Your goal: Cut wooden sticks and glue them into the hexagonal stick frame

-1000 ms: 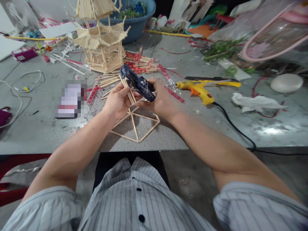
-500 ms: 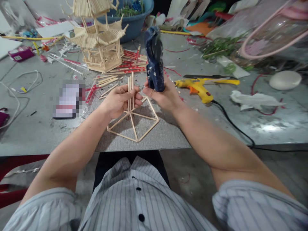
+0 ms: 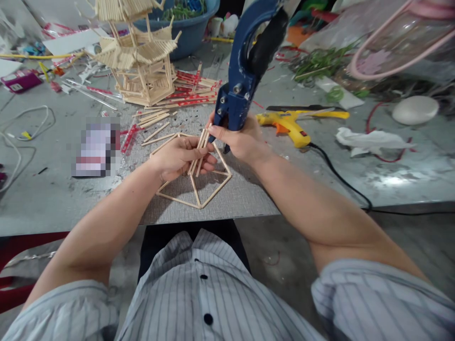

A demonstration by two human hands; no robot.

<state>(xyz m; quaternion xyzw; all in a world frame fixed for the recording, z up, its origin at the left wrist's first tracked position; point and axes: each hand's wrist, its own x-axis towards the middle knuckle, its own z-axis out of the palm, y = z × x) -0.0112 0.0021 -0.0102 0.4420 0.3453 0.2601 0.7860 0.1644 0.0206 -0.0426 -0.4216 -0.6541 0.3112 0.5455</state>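
My left hand is closed around a few thin wooden sticks, which lean to the upper right. In my right hand is a blue pipe cutter, its curved jaw and dark blade pointing up and away from me. The right thumb is at the upper ends of the sticks. Below both hands, a flat polygon frame of wooden sticks with spokes lies on the table; my left hand hides part of it.
A wooden stick pagoda stands at the back left, with loose sticks before it. A phone lies left. On the right are a yellow glue gun with a black cord, crumpled tissue and a pink-rimmed container.
The pipe cutter has tipped to the right and shows its jaw side-on. The sticks in my left hand have gone from upright to slanted and sit lower, their tops now by the right thumb.
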